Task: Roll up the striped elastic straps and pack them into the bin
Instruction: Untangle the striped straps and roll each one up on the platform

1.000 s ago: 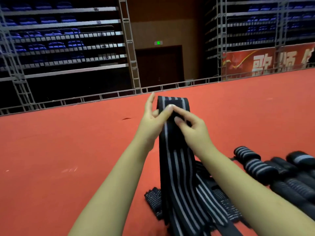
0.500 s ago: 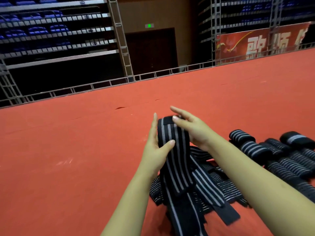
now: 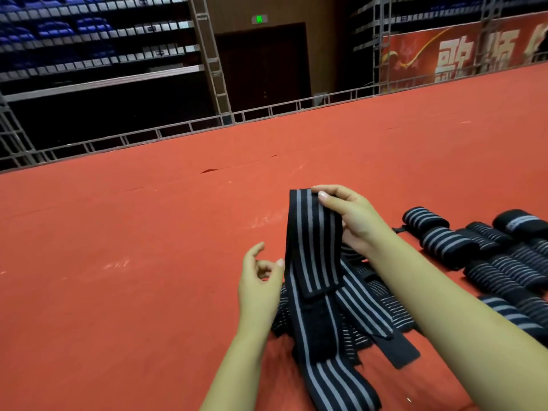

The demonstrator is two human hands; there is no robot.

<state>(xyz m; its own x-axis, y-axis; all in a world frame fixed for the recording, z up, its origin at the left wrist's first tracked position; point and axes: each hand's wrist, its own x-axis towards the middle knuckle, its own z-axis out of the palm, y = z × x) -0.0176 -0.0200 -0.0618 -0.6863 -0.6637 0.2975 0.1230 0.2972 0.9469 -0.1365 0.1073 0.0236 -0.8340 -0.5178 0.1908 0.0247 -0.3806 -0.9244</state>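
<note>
1. The right hand [image 3: 353, 216] pinched the folded top of a striped elastic strap [image 3: 311, 241] between thumb and fingers, holding it up above the red floor [image 3: 118, 247].
2. The left hand [image 3: 259, 284] hung just beside the strap's left edge, its fingers loosely curled and holding nothing; the thumb tip sat at the edge, though whether it touched could not be told.
3. Half a second earlier the left hand had gripped the strap with its thumb across the stripes while the right hand only touched the top; by this moment the left had let go and dropped lower, and the right had taken over the grip.
4. The strap hung doubled over, its short end stopping partway down and its long tail running toward the bottom edge, where it was cut off.
5. Behind it lay a loose pile of unrolled straps [image 3: 385, 310] on the floor, partly hidden by the held strap and the right forearm.
6. Off to the right, well apart from the hands, rolled straps [image 3: 444, 243] lay side by side; the far ones were blurred and cut by the right edge, so their count was unclear.
7. No bin showed in view.
8. A metal railing [image 3: 178, 129] ran along the floor's far edge.
</note>
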